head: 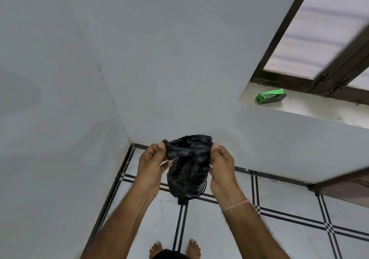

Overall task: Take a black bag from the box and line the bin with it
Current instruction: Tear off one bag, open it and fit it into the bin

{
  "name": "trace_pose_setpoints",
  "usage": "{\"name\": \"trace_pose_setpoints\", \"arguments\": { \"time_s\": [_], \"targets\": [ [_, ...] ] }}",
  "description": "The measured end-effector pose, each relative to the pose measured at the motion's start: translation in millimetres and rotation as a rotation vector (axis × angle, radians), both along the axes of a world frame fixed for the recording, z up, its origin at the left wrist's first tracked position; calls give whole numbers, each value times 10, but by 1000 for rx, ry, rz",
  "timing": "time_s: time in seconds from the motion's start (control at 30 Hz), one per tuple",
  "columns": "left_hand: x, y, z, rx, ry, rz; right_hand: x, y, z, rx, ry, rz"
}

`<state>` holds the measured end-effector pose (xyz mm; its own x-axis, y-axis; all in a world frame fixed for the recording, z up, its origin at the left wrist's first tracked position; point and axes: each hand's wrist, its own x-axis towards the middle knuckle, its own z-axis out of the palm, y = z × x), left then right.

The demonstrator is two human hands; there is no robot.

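Note:
A crumpled black bag [187, 150] hangs in front of me, pinched at its upper edge on both sides. My left hand [152, 164] grips its left edge and my right hand [222, 168] grips its right edge, holding the top stretched between them. Directly below and behind the bag stands a dark bin [187, 184] on the floor near the room's corner; the bag covers most of it, so I cannot tell where bag ends and bin begins. The green box [270, 97] of garbage bags lies on the window sill, far to the upper right.
Grey walls meet in a corner [119, 119] just left of the bin. The window sill [299, 107] sits under a dark-framed window [319, 39]. White floor tiles with black lines [279, 208] spread around. My bare feet [175, 248] stand near the bottom edge.

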<state>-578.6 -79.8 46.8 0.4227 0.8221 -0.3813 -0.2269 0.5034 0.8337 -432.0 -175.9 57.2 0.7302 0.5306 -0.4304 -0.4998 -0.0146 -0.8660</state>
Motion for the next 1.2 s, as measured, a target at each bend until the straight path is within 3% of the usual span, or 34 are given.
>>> {"name": "trace_pose_setpoints", "arguments": {
  "time_s": [0.13,0.2,0.3,0.37,0.43,0.5,0.57,0.7,0.87,0.97,1.03,1.13,1.2],
  "targets": [
    [17,48,-117,-108,7,178,228,189,-185,-123,35,-121],
    [56,28,-166,-54,103,229,245,269,-284,-152,-8,-141],
    [-64,107,-351,334,355,149,298,289,-370,-159,-122,-93],
    [-261,221,-484,575,520,-60,343,243,-368,-117,-177,-3],
    [-400,280,-514,670,674,-190,368,207,-309,-56,-204,111],
    [-361,265,-387,569,612,-268,384,210,-198,-25,-206,225],
    [-149,274,-193,389,431,-454,399,243,-88,-2,-168,336],
    [241,338,-47,313,254,-753,486,272,98,2,-124,533],
    [299,248,-29,273,138,-827,709,239,195,32,-76,593],
    [270,239,-13,149,51,-817,768,281,211,34,1,584],
    [307,211,41,105,52,-761,764,356,150,-97,-206,537],
    [415,139,84,124,138,-502,666,389,38,-430,-848,294],
    [473,139,64,119,157,-302,458,322,76,-322,-818,184]
  ]
}}
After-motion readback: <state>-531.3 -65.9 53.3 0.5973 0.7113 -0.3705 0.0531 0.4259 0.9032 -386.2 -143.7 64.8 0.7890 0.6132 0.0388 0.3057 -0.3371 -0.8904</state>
